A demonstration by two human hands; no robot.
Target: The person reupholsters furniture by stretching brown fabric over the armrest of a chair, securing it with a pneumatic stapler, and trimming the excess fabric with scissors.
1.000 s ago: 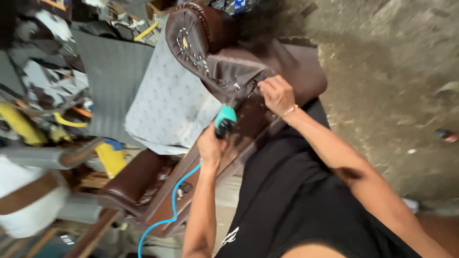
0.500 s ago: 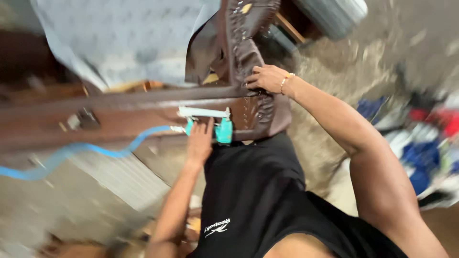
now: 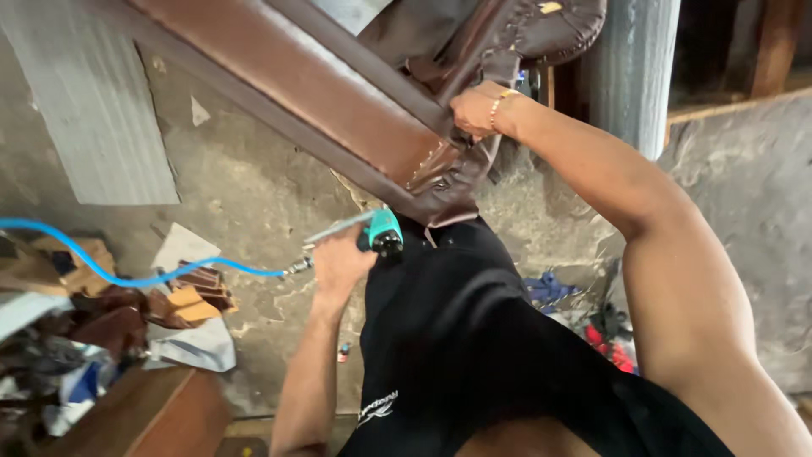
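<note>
Landmark = brown wooden frame rail [image 3: 338, 101], running diagonally from upper left down to centre. Far left of the rail's lower end: scrap pile [image 3: 101, 330] of leather and cardboard offcuts on the concrete floor [image 3: 254, 195], well apart from the rail. Blue air hose [image 3: 127, 275] crosses above the scraps and runs right to a metal fitting just left of the left hand. Left hand [image 3: 338, 262] sits just below the rail's lower end, fingers curled tight around the grip of the teal pneumatic stapler [image 3: 376, 233]; stapler nose is up close under the rail's lower corner, contact not resolvable. Brown leather cover [image 3: 452, 173] wraps that lower end and continues up to the padded, stud-trimmed part at top. Right hand [image 3: 474, 110] is on the rail's right side, fingers closed, pinching the leather against the frame edge; gold bracelet [image 3: 499, 101] at the wrist. Grey corrugated post [image 3: 634, 68] stands right of the rail, behind the forearm.
</note>
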